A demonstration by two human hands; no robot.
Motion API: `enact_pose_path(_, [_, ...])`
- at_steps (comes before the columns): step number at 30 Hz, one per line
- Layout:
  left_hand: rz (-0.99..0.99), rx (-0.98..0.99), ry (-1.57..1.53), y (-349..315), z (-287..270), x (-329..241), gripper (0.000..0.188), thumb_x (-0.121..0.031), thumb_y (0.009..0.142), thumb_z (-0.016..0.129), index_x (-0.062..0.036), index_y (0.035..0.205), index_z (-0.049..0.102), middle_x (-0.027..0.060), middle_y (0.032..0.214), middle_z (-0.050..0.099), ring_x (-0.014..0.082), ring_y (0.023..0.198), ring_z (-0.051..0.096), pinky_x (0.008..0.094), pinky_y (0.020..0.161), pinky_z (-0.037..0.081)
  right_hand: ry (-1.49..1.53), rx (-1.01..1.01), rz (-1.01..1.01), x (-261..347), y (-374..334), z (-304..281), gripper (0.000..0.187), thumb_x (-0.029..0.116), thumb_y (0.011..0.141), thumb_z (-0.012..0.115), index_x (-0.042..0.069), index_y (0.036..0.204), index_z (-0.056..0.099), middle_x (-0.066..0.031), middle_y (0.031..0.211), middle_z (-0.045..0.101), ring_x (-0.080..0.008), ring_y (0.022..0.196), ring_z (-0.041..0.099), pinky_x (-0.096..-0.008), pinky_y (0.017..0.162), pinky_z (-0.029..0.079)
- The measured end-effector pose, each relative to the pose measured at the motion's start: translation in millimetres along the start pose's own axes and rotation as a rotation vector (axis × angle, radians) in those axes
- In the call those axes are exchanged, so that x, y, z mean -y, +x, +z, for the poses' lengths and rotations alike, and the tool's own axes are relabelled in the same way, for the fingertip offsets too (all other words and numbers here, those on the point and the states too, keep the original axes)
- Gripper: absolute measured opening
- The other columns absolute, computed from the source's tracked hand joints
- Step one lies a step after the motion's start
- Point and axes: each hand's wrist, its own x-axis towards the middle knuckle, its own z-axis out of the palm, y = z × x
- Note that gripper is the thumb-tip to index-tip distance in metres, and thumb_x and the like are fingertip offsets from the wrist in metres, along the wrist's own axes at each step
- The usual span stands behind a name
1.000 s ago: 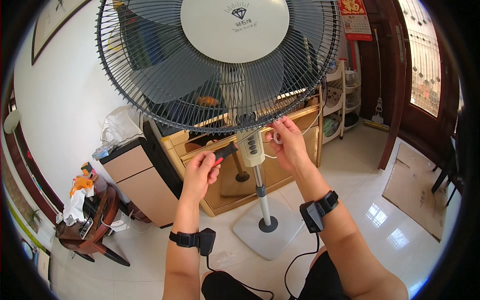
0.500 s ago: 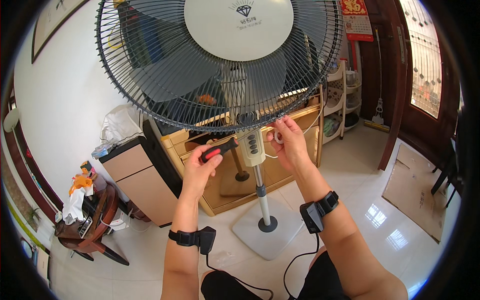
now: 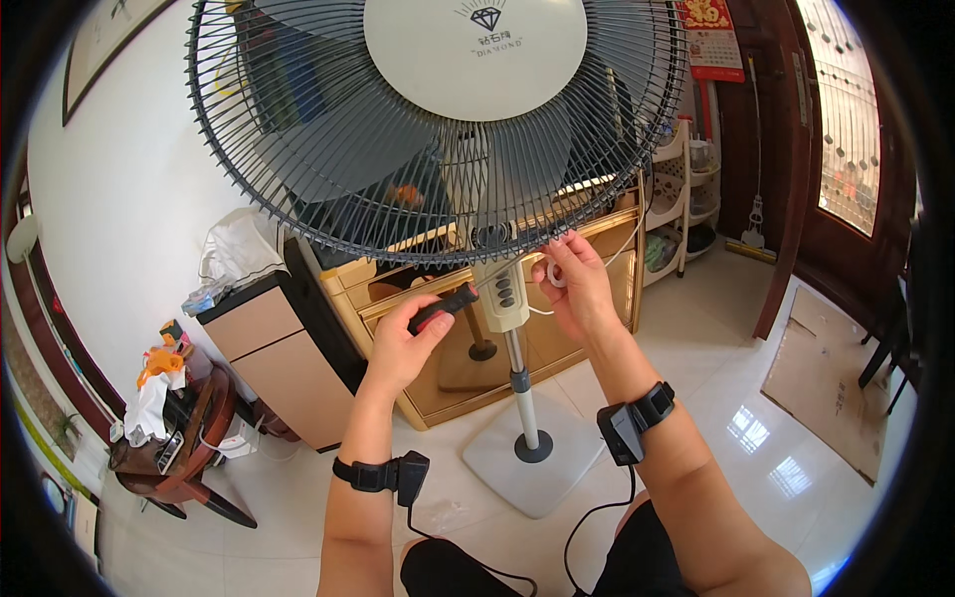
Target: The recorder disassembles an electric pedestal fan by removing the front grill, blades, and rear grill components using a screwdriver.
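The left hand is closing around the black and red handle of a screwdriver, its thumb pressing along the handle; the screwdriver is slanting up and to the right, its thin shaft pointing toward the lower rim of a standing fan; whether the tip is touching anything is too small to tell. The right hand is standing apart from the left, its fingertips meeting at the lower rim of the fan's dark wire guard; it is holding a white ring among its bent fingers, though whether the ring is looping around one of them cannot be told.

The fan is standing upright straight ahead, its guard spreading above both hands; its cream control box is sitting between the hands, a little farther off, and its pole is rising from a pale square base on the tiled floor. Black bands are wrapping both forearms, with cords trailing toward the near side.

Beyond the fan a gold-framed cabinet is standing; to the left a tan-fronted cupboard is bearing a white bag, and a dark wooden stool is holding assorted items; to the far right a cream rack is standing, while flat cardboard is lying on the floor nearer by.
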Motion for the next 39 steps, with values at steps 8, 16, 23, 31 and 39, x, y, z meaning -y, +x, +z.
enact_pose_path(8, [-0.121, 0.152, -0.105, -1.8, -1.8, -5.1, 0.020, -0.014, 0.083, 0.065, -0.0035, 0.094, 0.053, 0.0003, 0.079, 0.054, 0.0069, 0.071, 0.048, 0.0215, 0.068, 0.041, -0.005, -0.001, -0.003, -0.3, 1.3, -1.2, 0.007, 0.013, 0.092, 0.051, 0.008, 0.087, 0.051, -0.0063, 0.089, 0.063, -0.0078, 0.060, 0.054, -0.0163, 0.043, 0.028])
enact_pose_path(16, [0.042, -0.040, -0.024, 3.2, -0.1, 1.0, 0.024, -0.018, 0.083, 0.065, -0.0049, 0.099, 0.053, 0.0003, 0.080, 0.054, 0.0068, 0.067, 0.048, 0.0206, 0.064, 0.041, -0.020, 0.012, -0.019, 0.6, 1.5, -1.9, 0.008, 0.013, 0.092, 0.052, 0.008, 0.085, 0.050, -0.0060, 0.086, 0.062, -0.0083, 0.059, 0.053, -0.0172, 0.041, 0.027])
enact_pose_path(23, [-0.157, 0.033, -0.203, 3.5, -1.6, -5.8, 0.028, -0.027, 0.093, 0.052, -0.0009, 0.102, 0.057, -0.0001, 0.068, 0.052, 0.0046, 0.052, 0.045, 0.0188, 0.047, 0.036, -0.043, 0.019, -0.009, 2.3, -0.2, -0.5, 0.007, 0.013, 0.092, 0.051, 0.008, 0.087, 0.051, -0.0050, 0.087, 0.062, -0.0076, 0.058, 0.052, -0.0169, 0.041, 0.027])
enact_pose_path(31, [0.249, -0.005, 0.090, 11.2, -0.7, 19.6, 0.029, -0.007, 0.083, 0.061, -0.0036, 0.110, 0.050, 0.0013, 0.079, 0.053, 0.0054, 0.065, 0.048, 0.0182, 0.058, 0.040, -0.052, 0.054, 0.015, 2.5, 1.1, -3.9, 0.005, 0.013, 0.091, 0.053, 0.008, 0.090, 0.053, -0.0053, 0.090, 0.061, -0.0117, 0.058, 0.052, -0.0188, 0.051, 0.039])
enact_pose_path(39, [0.112, 0.010, -0.145, 6.1, -1.5, 9.1, 0.032, -0.007, 0.082, 0.062, -0.0035, 0.110, 0.046, 0.0034, 0.079, 0.054, 0.0082, 0.061, 0.051, 0.0197, 0.054, 0.040, -0.077, 0.035, 0.007, 7.1, -1.7, -0.7, 0.010, 0.017, 0.092, 0.053, 0.008, 0.088, 0.056, -0.0005, 0.082, 0.060, -0.0086, 0.059, 0.050, -0.0197, 0.055, 0.041])
